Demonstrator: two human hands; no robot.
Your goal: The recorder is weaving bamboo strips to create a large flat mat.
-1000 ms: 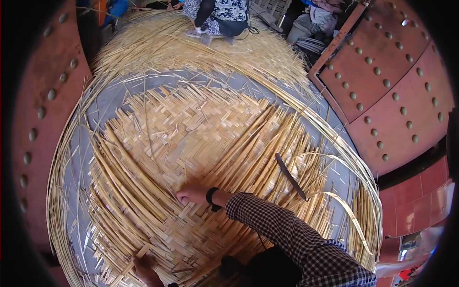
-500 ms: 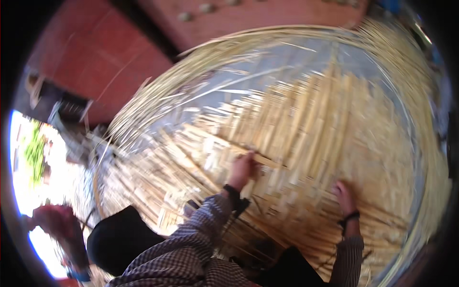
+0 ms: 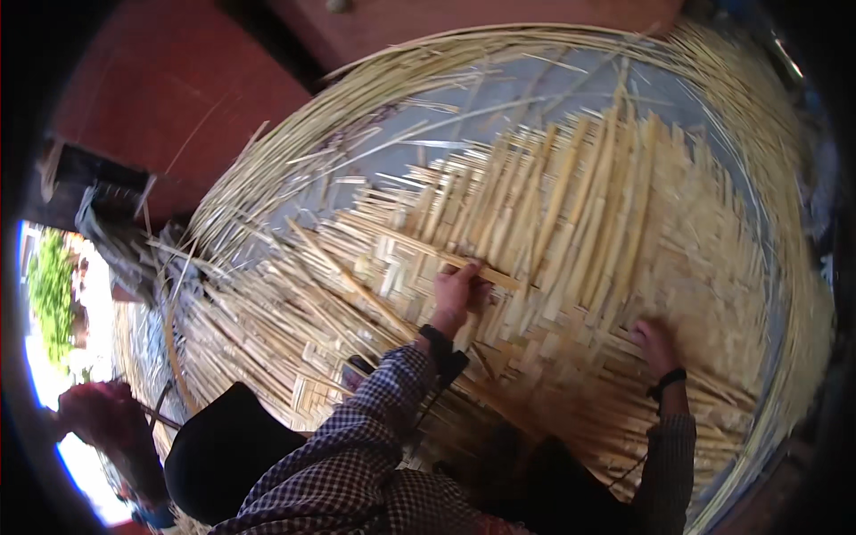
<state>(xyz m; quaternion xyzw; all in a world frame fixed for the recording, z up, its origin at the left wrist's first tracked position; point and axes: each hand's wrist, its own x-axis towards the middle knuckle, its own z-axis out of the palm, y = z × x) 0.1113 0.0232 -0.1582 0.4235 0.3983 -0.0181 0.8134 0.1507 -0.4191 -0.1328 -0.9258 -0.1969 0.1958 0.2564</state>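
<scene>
While the left hand (image 3: 459,290) pinches a pale strip (image 3: 497,277) crosswise over the part-woven mat (image 3: 553,343), fingers closed, the right hand (image 3: 658,346) sits half-curled by the weave (blurred, can't tell if it's gripping), so keeping the strip flat and snug seems best.

The 2 sleeves are long: the left sleeve (image 3: 370,419) carries a small dark-and-white check, while the right sleeve (image 3: 670,450) looks darker, its fine pattern blurred. Each wrist has 1 dark band: the left band (image 3: 436,344) is black, with a blocky dark piece beside it; the right band (image 3: 667,383) is narrower. The left hand (image 3: 457,292) and right hand (image 3: 657,346) are gloveless.
</scene>
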